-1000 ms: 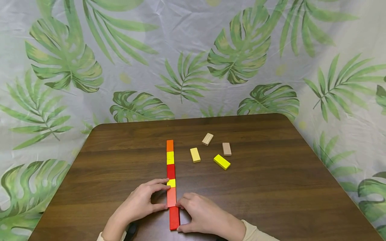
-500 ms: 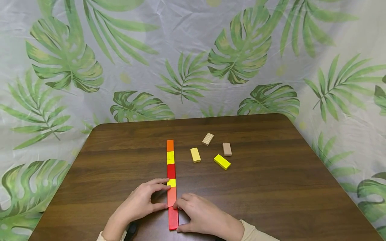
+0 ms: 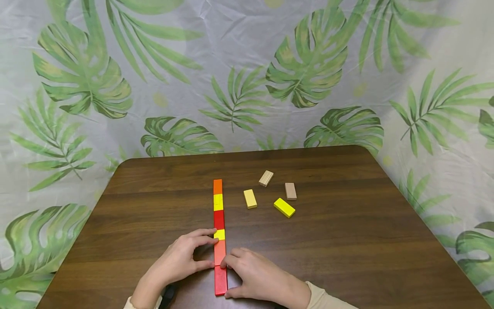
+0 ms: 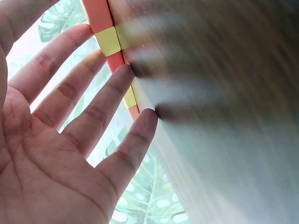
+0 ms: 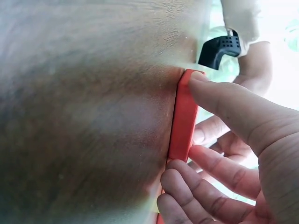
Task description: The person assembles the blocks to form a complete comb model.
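Red block (image 3: 221,281) closes the near end of a straight coloured row (image 3: 218,219) on the brown table (image 3: 347,240). The right hand (image 3: 254,274) pinches it lengthwise; the left hand (image 3: 180,258), fingers extended, seems to touch the row's left side.

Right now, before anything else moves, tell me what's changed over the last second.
The near red block slid slightly left, closer into line with the row, and the right hand shifted left with it. The left hand, the rest of the row and the four loose blocks stayed put.
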A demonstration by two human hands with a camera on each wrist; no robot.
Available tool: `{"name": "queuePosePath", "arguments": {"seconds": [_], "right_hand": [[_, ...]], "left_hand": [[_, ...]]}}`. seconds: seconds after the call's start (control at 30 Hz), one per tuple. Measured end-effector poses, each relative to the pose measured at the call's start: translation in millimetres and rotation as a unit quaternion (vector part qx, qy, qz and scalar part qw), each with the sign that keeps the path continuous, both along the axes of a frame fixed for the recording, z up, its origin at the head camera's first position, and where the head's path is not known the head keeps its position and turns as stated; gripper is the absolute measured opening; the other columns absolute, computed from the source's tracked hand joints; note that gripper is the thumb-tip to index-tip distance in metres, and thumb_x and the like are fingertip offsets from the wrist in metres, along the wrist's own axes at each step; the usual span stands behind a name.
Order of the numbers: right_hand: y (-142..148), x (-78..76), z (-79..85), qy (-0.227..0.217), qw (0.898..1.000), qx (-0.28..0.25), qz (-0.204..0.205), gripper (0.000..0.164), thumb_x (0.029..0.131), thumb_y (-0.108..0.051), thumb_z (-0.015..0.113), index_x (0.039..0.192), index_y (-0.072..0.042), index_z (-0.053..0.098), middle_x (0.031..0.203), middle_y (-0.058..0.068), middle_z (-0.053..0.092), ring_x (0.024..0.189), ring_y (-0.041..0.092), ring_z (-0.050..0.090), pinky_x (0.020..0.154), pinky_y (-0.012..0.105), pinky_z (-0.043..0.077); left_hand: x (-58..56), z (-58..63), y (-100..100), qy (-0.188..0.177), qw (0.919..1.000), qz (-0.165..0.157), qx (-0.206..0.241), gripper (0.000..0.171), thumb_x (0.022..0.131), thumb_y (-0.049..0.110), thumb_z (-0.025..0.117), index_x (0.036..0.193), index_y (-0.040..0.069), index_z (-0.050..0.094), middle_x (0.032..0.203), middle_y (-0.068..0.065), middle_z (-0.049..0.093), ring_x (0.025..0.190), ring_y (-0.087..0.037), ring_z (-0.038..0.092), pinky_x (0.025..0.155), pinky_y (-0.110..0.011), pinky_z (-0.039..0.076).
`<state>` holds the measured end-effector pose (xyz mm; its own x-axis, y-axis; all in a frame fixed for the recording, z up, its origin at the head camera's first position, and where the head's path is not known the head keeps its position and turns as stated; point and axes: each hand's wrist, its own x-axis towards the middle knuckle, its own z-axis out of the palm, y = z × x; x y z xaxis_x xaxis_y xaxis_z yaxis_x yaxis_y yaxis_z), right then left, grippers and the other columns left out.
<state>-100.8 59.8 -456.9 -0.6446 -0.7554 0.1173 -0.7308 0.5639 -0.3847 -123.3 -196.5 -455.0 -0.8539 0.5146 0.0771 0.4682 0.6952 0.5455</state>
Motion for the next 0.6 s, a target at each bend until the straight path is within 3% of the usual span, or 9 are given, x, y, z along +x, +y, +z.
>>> {"name": "queuePosePath", "arguments": {"seconds": [0.6], "right_hand": [[0.7,-0.3,0.8,0.005,1.0,-0.001,-0.001,0.048,0.082,-0.044,0.094,0.118,-0.021,0.073,0.109,-0.011,0.069,0.095,-0.003,0.059,0.087,0.013,0.053]], "left_hand": [[-0.6,-0.3,1.3,-0.007,0.9999,0.006,-0.007,0.047,0.087,0.029,0.092,0.131,0.021,0.078,0.15,0.002,0.066,0.132,-0.027,0.069,0.104,-0.049,0.06]]}}
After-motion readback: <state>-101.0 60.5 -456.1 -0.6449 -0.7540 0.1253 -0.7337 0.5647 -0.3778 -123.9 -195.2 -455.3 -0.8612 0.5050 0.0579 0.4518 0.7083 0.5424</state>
